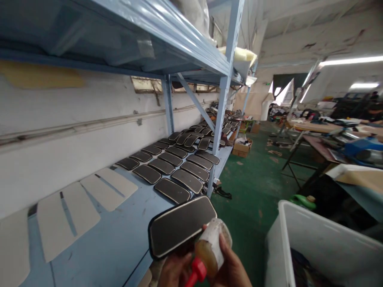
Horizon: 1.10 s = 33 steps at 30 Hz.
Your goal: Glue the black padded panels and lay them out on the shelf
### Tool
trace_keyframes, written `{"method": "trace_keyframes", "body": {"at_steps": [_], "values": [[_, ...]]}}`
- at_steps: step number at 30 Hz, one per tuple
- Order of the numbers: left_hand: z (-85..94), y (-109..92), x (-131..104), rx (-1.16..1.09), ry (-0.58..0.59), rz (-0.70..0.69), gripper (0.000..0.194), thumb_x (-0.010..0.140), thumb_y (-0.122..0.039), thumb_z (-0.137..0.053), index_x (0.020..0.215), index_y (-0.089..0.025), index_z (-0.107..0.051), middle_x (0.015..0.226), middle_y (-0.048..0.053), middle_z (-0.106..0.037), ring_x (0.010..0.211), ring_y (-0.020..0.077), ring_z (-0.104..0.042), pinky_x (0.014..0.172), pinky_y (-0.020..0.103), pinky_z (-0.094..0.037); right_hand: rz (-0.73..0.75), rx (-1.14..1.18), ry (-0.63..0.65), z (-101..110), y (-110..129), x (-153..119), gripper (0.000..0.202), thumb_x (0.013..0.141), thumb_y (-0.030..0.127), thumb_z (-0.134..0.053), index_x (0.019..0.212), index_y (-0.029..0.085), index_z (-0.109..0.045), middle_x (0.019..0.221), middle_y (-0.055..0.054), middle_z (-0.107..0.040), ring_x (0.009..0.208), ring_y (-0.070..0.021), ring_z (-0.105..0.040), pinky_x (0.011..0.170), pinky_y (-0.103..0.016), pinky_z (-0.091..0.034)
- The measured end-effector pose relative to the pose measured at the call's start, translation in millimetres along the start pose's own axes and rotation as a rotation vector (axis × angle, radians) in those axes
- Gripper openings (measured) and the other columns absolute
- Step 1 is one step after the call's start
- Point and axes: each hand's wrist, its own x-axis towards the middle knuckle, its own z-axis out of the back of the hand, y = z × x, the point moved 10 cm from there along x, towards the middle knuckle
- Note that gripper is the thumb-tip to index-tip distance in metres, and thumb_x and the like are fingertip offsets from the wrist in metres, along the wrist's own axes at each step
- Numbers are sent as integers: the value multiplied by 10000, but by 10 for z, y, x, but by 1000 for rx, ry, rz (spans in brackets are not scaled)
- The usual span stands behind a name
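Observation:
My right hand [231, 265] is wrapped round a squeeze bottle [211, 245] with a whitish, worn wall and amber liquid inside. Its red nozzle [197, 270] points down toward me. Just left of it, my left hand [175, 271] is closed at the lower edge of a dark panel [182, 225], its fingers partly hidden and blurred. This panel has rounded corners, a black rim and a pale line running inside the edge. It is tilted above the front edge of the blue shelf [119, 235].
Several similar dark panels [175, 191] lie in rows along the shelf. Pale flat pieces [68, 217] lie at left. A blue upright post [223, 115] and upper shelf [179, 32] frame the space. A white bin [281, 239] stands at right on the green floor [248, 199].

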Motion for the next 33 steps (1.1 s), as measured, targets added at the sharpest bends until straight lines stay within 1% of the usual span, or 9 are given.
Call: {"method": "trace_keyframes", "body": {"at_steps": [5,8,11,14,18,21,25,29,33], "values": [[574,-532,-255,55,-241,-141,88,765,-94,-704,771,-155,-767,790,86,-814,757,247,-763,739,346,-606,-37,-31,-69,-43,346,-81,402,687,327,-874,1017,144,-737,921,-91,-776,757,-227,-724,739,-344,-576],[266,-932,-394,236,-74,-117,130,863,-200,-640,911,-146,-748,845,74,-803,703,200,-737,694,329,-586,-75,-97,-95,-67,522,-133,398,677,307,-883,1000,128,-734,891,-88,-778,751,-211,-727,692,-300,-574],[-319,-1116,-523,540,183,-20,294,873,-298,-644,1107,-123,-678,925,115,-791,773,204,-730,691,298,-554,-113,-184,-91,-107,603,-141,421,663,314,-892,998,118,-731,884,-92,-779,747,-205,-728,712,-296,-574],[-735,-1073,-560,755,303,42,345,760,-190,-741,1089,-158,-642,925,74,-786,822,212,-728,716,294,-541,-135,-246,-34,-203,597,-128,423,663,331,-889,992,116,-733,879,-91,-778,761,-195,-728,748,-280,-560],[-927,-914,-452,877,325,35,448,649,-51,-696,1077,-171,-642,1001,78,-790,895,264,-729,814,383,-549,-128,-312,76,-313,531,-163,418,708,383,-848,1008,118,-727,903,-97,-776,779,-196,-725,753,-279,-545],[-872,-901,-443,888,338,11,470,653,-41,-667,1102,-182,-664,1071,80,-783,991,289,-710,866,404,-538,-27,-331,40,-241,651,-242,408,772,401,-796,1072,141,-704,997,-106,-767,836,-193,-721,786,-296,-541],[-614,-990,-567,862,337,53,461,712,-132,-709,1166,-204,-681,1146,98,-768,1069,324,-684,935,444,-518,275,-331,-80,-179,1216,-382,424,778,436,-780,1090,164,-685,1040,-131,-757,910,-230,-712,829,-350,-548],[-331,-1018,-651,884,343,125,486,706,-281,-777,1183,-225,-701,1179,123,-758,1104,364,-670,962,479,-513,598,-428,-69,-421,1842,-487,456,720,399,-829,1084,172,-672,1066,-125,-743,972,-258,-687,891,-382,-533],[-145,-1018,-644,879,308,147,510,654,-316,-823,1151,-253,-726,1128,107,-780,1127,392,-658,980,507,-515,701,-499,-59,-598,2041,-470,447,687,373,-852,1052,198,-661,1012,-90,-740,977,-271,-673,923,-408,-510]]}}
